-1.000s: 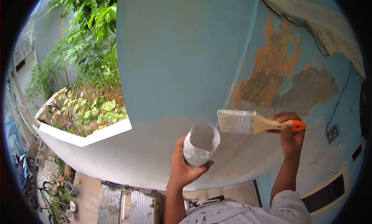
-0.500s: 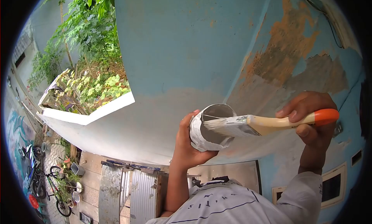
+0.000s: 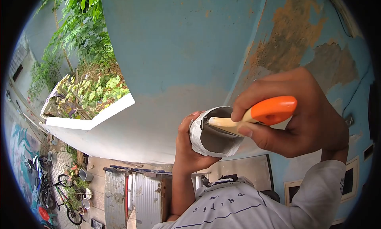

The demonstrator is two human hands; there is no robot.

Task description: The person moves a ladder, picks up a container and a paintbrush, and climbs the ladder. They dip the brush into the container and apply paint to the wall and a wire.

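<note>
My left hand (image 3: 187, 143) is wrapped around the side of a white, paint-smeared cup (image 3: 197, 136), its open mouth turned toward me. In my right hand (image 3: 297, 114) is a paintbrush (image 3: 274, 110) with a cream handle and an orange end, pinched between thumb and fingers. The brush's front end dips inside the cup, so its bristles are hidden. Behind both hands is the wall (image 3: 178, 50), blue above with a pale, whitish band below.
Brown, peeling patches (image 3: 285, 38) mark the wall at the right. A white ledge (image 3: 93, 120) borders an opening with plants (image 3: 107, 90). Far below stand corrugated sheets (image 3: 147, 197), a bicycle (image 3: 65, 199) and a grey bucket (image 3: 85, 174).
My right hand has moved left and closer to the cup. The bristles, visible before at the cup's mouth, have gone down inside it. My left hand still holds the cup, shifted slightly.
</note>
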